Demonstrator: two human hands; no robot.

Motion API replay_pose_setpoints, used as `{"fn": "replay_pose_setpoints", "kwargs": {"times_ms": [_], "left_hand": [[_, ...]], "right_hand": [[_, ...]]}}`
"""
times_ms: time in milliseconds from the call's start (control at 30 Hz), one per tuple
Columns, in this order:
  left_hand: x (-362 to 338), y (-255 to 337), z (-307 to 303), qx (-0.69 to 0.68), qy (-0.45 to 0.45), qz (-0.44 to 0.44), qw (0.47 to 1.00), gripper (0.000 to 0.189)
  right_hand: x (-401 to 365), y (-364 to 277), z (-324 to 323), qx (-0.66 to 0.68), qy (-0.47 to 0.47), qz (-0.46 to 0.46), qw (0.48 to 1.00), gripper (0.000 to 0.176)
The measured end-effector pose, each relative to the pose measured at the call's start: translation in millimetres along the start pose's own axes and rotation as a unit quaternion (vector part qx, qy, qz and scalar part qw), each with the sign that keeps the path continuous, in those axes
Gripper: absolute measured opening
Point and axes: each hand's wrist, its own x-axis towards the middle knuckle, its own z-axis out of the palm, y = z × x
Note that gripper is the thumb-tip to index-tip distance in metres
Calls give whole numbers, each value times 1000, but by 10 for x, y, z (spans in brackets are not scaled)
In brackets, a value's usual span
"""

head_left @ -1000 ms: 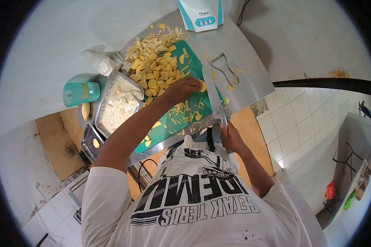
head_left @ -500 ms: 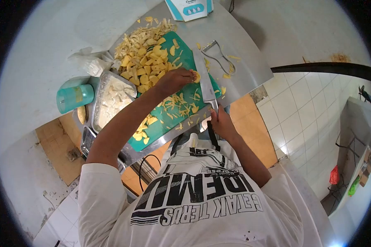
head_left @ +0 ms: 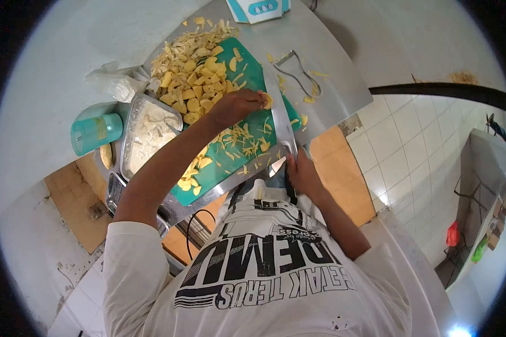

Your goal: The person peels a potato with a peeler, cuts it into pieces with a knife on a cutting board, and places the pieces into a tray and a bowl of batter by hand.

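My right hand (head_left: 305,173) is wrapped around the handle of a large kitchen knife (head_left: 281,121). Its broad blade points away from me over the right part of a green cutting board (head_left: 208,177). Beside the blade, my left hand (head_left: 239,106) pinches a yellow potato piece (head_left: 267,101) against the board; the fingers hide part of it. Thin potato strips (head_left: 242,141) lie scattered between my left forearm and the knife. Beyond that hand, a heap of cut potato chunks (head_left: 194,90) covers the board's far left. A few potato slices (head_left: 192,178) rest near the front left corner.
Pale peelings (head_left: 188,48) are piled behind the chunks. A metal tray of whitish batter (head_left: 146,137), a teal plastic cup (head_left: 97,135) and a plastic bag (head_left: 118,83) stand left. A wire-handled peeler (head_left: 299,73) lies right, a white-and-teal appliance (head_left: 257,10) farther back.
The view has shifted slightly. The knife blade sits at a slightly different angle next to the potato piece, and both hands keep their holds.
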Motion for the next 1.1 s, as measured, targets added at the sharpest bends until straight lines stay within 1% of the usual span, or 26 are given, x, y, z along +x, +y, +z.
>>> {"fn": "replay_pose_setpoints", "kwargs": {"times_ms": [67, 100, 167, 233, 267, 333, 367, 467, 500, 600, 667, 700, 767, 800, 867, 967, 1033, 1067, 1100], "left_hand": [[0, -51, 46, -27, 14, 3, 1000, 20], [2, -49, 74, -24, 15, 5, 1000, 20], [-22, -78, 69, -13, 16, 6, 1000, 19], [-14, -146, 63, -18, 31, 35, 999, 19], [-39, -141, 97, -28, 32, 51, 998, 19], [5, -81, 51, -35, 10, 25, 999, 19], [18, -65, 9, -32, 1, 9, 999, 20], [-6, -124, 18, -15, -14, 29, 999, 22], [-1, -148, -4, -3, -13, 27, 1000, 22], [-31, -88, 55, 1, -21, 23, 1000, 23], [-14, -110, 40, 5, -13, 16, 1000, 24], [3, -103, 6, -8, -30, 8, 999, 28], [35, -77, -53, -32, -63, -12, 997, 35], [41, -85, -70, -22, -53, 3, 998, 36], [44, -73, -83, -5, -34, 36, 999, 36], [9, -134, -24, -23, -31, 45, 998, 39], [6, -110, -8, -43, -5, 31, 999, 43], [14, -91, -6, -50, 9, 24, 998, 46], [-11, -74, 40, -47, 25, -10, 999, 48]], "right_hand": [[287, 40, 66, -15, 28, -43, 999, 44], [275, 39, 63, -1, 3, -7, 1000, 43], [-87, 21, 39, 27, 8, 6, 1000, 37], [-174, -27, 37, 40, 2, 25, 999, 32], [-83, -30, 71, 26, 5, 9, 1000, 32], [276, -137, 16, -6, 11, -21, 1000, 33], [332, -75, 76, -24, 3, 8, 1000, 45], [-97, -200, 2, 36, 5, 22, 999, 32], [-168, -9, 130, 49, 15, 10, 999, 31], [224, 1, 208, 5, 56, -52, 997, 36], [166, -27, 170, 8, 29, -8, 1000, 33], [160, -79, 143, 11, 17, 10, 1000, 31], [-82, -126, 50, 23, -34, 92, 995, 30], [-176, -130, 31, 31, -59, 136, 988, 30], [-207, -126, 65, 16, -12, 65, 998, 31], [-148, -219, 20, 17, -10, 80, 997, 30], [-157, -172, 31, 36, -21, 91, 995, 31], [-157, -107, 53, 42, -20, 79, 996, 32], [-155, -13, 85, 47, -19, 66, 996, 32]]}}
